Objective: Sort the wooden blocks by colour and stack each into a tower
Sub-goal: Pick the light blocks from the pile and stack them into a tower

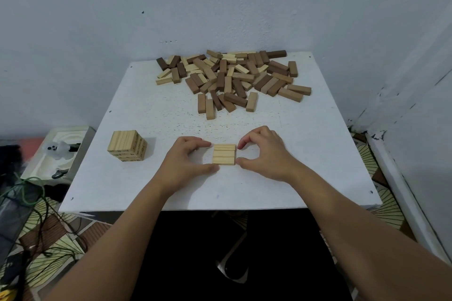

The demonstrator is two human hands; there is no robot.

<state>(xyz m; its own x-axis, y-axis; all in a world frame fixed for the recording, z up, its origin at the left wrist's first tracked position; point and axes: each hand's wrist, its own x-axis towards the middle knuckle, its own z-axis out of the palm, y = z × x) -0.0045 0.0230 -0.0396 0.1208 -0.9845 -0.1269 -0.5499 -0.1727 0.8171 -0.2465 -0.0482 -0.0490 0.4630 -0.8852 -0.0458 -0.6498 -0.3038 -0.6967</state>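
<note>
Beside the table's left edge sits a white tray [71,140] holding a pale ghost-like figure [56,149]. On the white table [305,166], a light-wood tower [127,145] stands near the left; a mixed pile of blocks [232,78] lies at the far side. At front centre, the left hand [188,162] and right hand [265,151] pinch the ends of three light blocks [223,154], laid side by side, long axes running left to right.

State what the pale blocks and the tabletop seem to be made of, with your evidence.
Pale blocks: apparently unfinished light wood; matte, with faint grain lines. Tabletop: probably white-painted board; matte, flecked with dark specks, small screws near its edges.
</note>
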